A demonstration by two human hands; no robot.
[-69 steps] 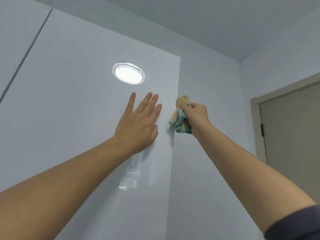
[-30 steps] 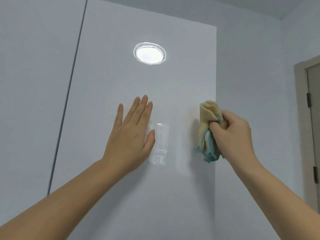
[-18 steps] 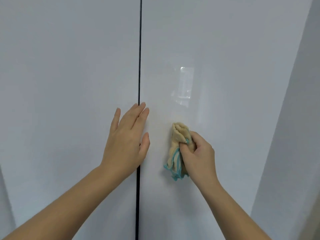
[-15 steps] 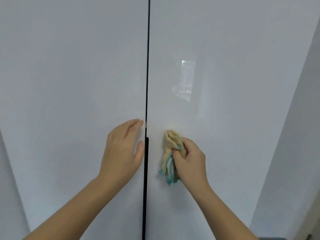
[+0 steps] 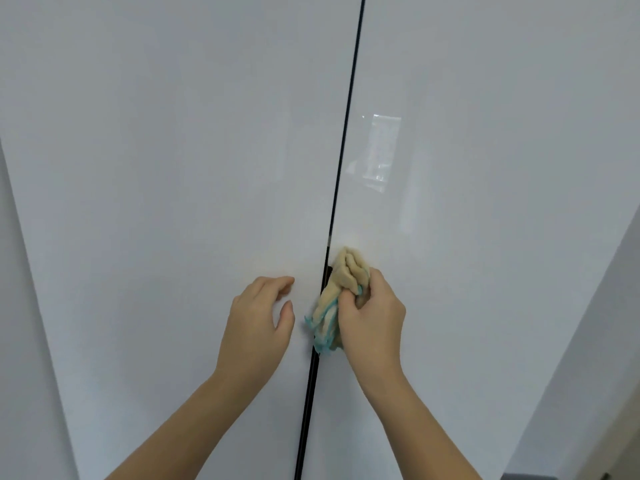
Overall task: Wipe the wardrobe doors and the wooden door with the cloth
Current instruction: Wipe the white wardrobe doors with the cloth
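Observation:
Two glossy white wardrobe doors fill the view: the left door point(image 5: 166, 202) and the right door point(image 5: 485, 237), split by a thin dark gap point(image 5: 341, 161). My right hand point(image 5: 372, 318) grips a bunched beige cloth with turquoise edging point(image 5: 334, 294) and presses it on the right door's inner edge, right at the gap. My left hand point(image 5: 258, 318) is on the left door just beside the gap, fingers bent loosely with the tips near the surface, holding nothing. The wooden door is out of view.
A plain grey wall point(image 5: 588, 375) runs along the right side of the wardrobe. Another narrow panel edge point(image 5: 20, 306) shows at the far left. A window reflection point(image 5: 379, 154) glints on the right door.
My view dropped from the top of the right door. The cloth hand moved down and left from the door's outer edge to the centre gap. My left hand slid down and its fingers curled.

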